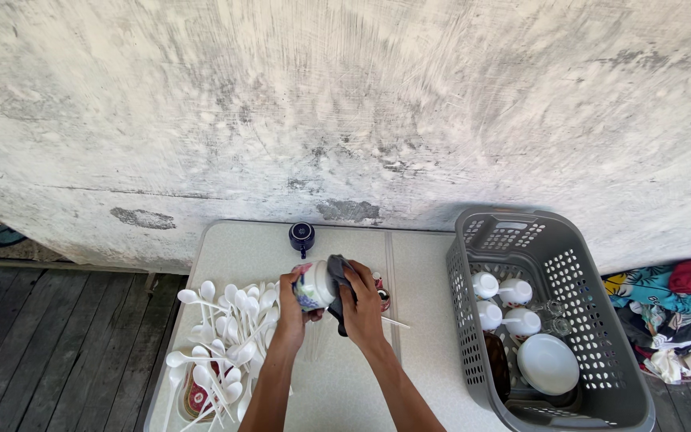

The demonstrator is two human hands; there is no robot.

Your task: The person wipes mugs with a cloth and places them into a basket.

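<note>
Two hands are showing, one grey basket is holding four white cups and one white bowl, one dark-blue cup is standing apart, and white spoons, too many to count, are lying heaped.

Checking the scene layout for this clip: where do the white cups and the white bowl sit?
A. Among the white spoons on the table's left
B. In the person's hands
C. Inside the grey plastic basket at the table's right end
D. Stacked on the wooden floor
C: the white cups and the white bowl lie inside the grey plastic basket, right of both hands.
</note>
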